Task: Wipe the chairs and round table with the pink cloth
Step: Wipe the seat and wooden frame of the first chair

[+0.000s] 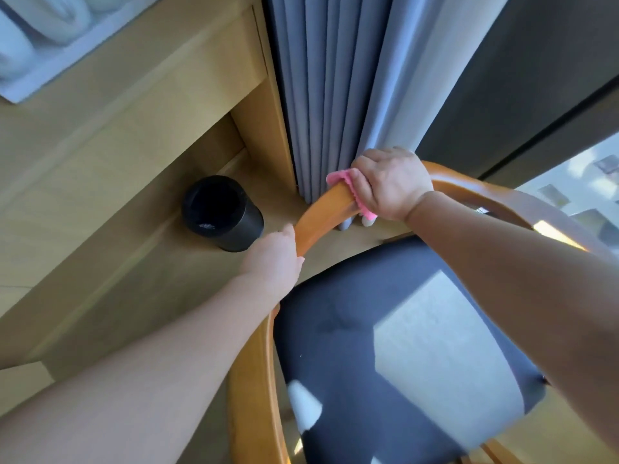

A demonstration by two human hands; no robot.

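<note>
While I lean over the chair (pixel 321 209), the room shows around it: a pale wooden floor (pixel 100 202) runs off to the left, folded blue-grey curtains (pixel 328 95) hang at the far side, and a dark window frame (pixel 522 82) crosses the upper right with daylight below it. A black cylindrical bin (pixel 222 212) stands on the floor to the left of the chair, well apart from my hands, its open mouth turned toward me. At the far left corner there is white bedding (pixel 37 38), blurred.

The chair has a curved rail of orange-brown wood that sweeps round a dark blue padded seat (pixel 338 346) — a bright patch of sunlight lies across the seat's right half.

My right hand (pixel 390 185) is at the far top of the rail, fingers clenched round the pink cloth (pixel 341 179), pressing it onto the wood. The cloth is bunched; a fold sticks out left of my thumb and a frilled edge hangs below my palm on the near side. My left hand (pixel 274 256) is nearer and further left — it grips the bare rail itself, fingers wrapped round the wood and mostly hidden behind it.
</note>
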